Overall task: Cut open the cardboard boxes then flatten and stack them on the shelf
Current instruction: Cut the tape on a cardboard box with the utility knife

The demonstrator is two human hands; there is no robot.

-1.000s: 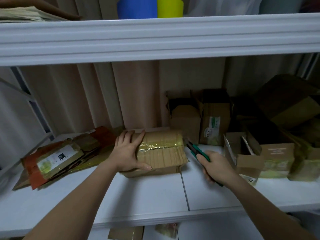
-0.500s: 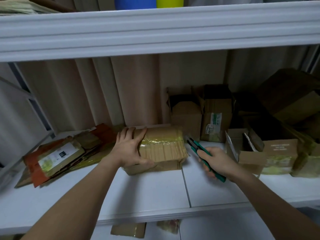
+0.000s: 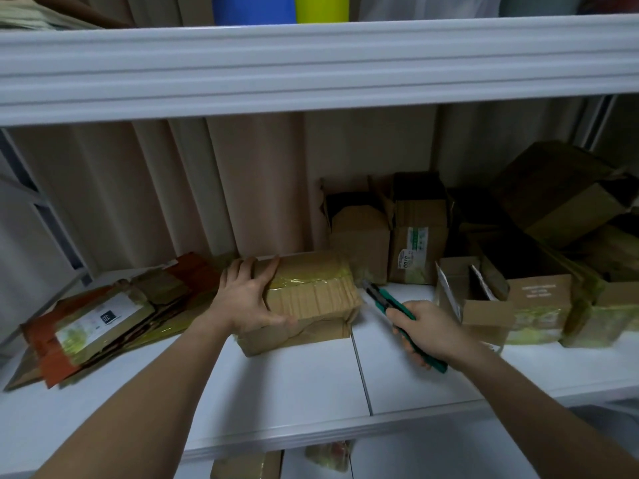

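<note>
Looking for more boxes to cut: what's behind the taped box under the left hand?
Behind the taped box only curtain shows. Its sealed contents cannot be seen.

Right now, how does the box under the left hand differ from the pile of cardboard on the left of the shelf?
The taped box is still closed and keeps its full shape, while the flattened pile lies low and spread out. The left hand grips the taped box; nothing touches the flattened pile. The flattened pile shows orange sheets and a white label; the taped box is plain brown with yellowish tape. Both rest on the white shelf.
</note>
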